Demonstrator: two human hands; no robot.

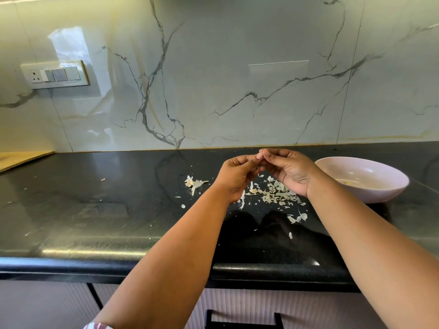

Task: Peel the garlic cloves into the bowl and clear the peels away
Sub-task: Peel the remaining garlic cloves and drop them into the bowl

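Step in hand: both hands are raised together at centre frame above the black countertop, fingertips meeting; this reads as peeling a clove.
Left hand: fingers curled, the tips pinched against those of the other hand on something small; what it is cannot be made out.
Right hand: fingers curled inward, tips touching the left hand's; the pinched thing, probably a garlic clove, is hidden between them.
Bowl: pale pink, at the right of the frame, just beside the right wrist; inside, only a few small yellowish bits show near the bottom, so I judge that few peeled cloves are in it, though the near wall hides part of the inside.
Peels: a loose scatter of papery skins on the countertop below the hands, with stray flakes toward lower centre.
Garlic stem remnant: a stripped root end with skin lies left of the main scatter, apart from it.
Done: the bulb looks broken up and a good deal of skin is off.
Left: finish the clove in hand, drop it in the bowl, then gather and remove all peels; none of the clearing has begun.
Unpeeled cloves: none visible on the countertop.
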